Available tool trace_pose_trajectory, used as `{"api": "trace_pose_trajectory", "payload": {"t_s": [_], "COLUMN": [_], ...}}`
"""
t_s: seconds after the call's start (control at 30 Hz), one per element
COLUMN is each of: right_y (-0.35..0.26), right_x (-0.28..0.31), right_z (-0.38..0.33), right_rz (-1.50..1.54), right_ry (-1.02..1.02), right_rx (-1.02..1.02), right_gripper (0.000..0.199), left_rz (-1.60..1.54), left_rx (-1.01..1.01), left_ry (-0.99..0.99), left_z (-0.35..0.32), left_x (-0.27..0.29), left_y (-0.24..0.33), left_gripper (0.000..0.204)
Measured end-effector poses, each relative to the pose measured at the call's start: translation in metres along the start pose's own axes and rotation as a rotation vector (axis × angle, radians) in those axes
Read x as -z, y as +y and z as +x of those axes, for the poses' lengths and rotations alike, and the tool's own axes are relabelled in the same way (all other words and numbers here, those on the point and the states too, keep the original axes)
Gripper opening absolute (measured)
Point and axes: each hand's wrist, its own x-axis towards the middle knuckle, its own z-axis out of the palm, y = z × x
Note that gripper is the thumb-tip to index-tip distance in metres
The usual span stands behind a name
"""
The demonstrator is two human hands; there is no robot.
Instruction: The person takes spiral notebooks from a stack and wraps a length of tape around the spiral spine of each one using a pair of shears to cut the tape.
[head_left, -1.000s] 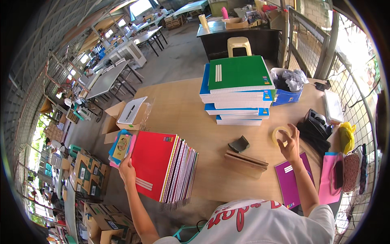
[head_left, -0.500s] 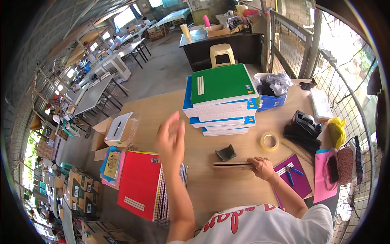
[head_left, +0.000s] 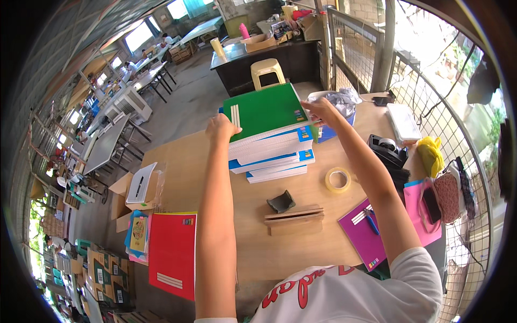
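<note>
A green notebook [head_left: 266, 110] lies on top of a tall stack of blue-covered notebooks [head_left: 277, 156] at the table's far side. My left hand [head_left: 223, 128] grips its left edge, thumb over the cover. At the opposite edge, my right hand [head_left: 321, 111] pinches the green notebook, some fingers hidden. Nearer me stands a slotted wooden block [head_left: 293, 219], untouched, with a dark curved scrap [head_left: 281, 202] just behind it. Beyond my left forearm, a red notebook [head_left: 172, 247] tops a pile by the table's left edge.
To the right are a tape roll [head_left: 338, 180], a purple notebook [head_left: 363, 237] with blue pliers [head_left: 371, 222] on it, a black tape dispenser [head_left: 388, 149] and a yellow bundle [head_left: 430, 156]. A blue bin of crumpled plastic [head_left: 344, 98] stands behind my right hand. Wire mesh borders the right side.
My right hand has left the wooden block and reached forward to the green notebook's right edge. My left hand has moved from above the table to its left edge. The view has shifted.
</note>
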Motion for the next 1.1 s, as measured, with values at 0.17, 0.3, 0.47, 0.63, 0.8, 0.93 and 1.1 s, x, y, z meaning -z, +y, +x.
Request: {"api": "trace_pose_trajectory", "payload": {"t_s": [0.17,0.3,0.47,0.63,0.8,0.93,1.1], "right_y": [-0.018,-0.008,-0.004,-0.001,0.000,0.001,0.009], "right_x": [-0.005,0.005,0.019,0.038,0.036,0.044,0.046], "right_z": [0.019,0.009,-0.010,-0.018,-0.023,-0.022,-0.021], "right_rz": [-0.136,-0.072,0.062,0.063,0.046,0.029,0.083], "right_ry": [-0.013,0.026,0.032,0.029,0.004,-0.089,-0.055], "right_rx": [-0.012,0.004,-0.064,-0.071,-0.035,-0.036,-0.029], "right_gripper": [0.070,0.066,0.060,0.060,0.062,0.077,0.074], "left_rz": [-0.483,-0.415,-0.144,-0.348,-0.301,-0.268,-0.331], "left_rx": [-0.900,-1.111,-1.092,-1.053,-1.070,-1.091,-1.034], "left_ry": [0.040,0.080,-0.034,-0.128,-0.149,-0.109,-0.199], "left_z": [-0.034,-0.062,-0.051,-0.044,-0.042,-0.042,-0.045], "left_x": [-0.002,-0.013,-0.024,-0.022,-0.019,-0.021,-0.015], "left_y": [0.035,0.088,0.103,0.108,0.107,0.107,0.111], "left_gripper": [0.042,0.043,0.038,0.033,0.036,0.036,0.029]}}
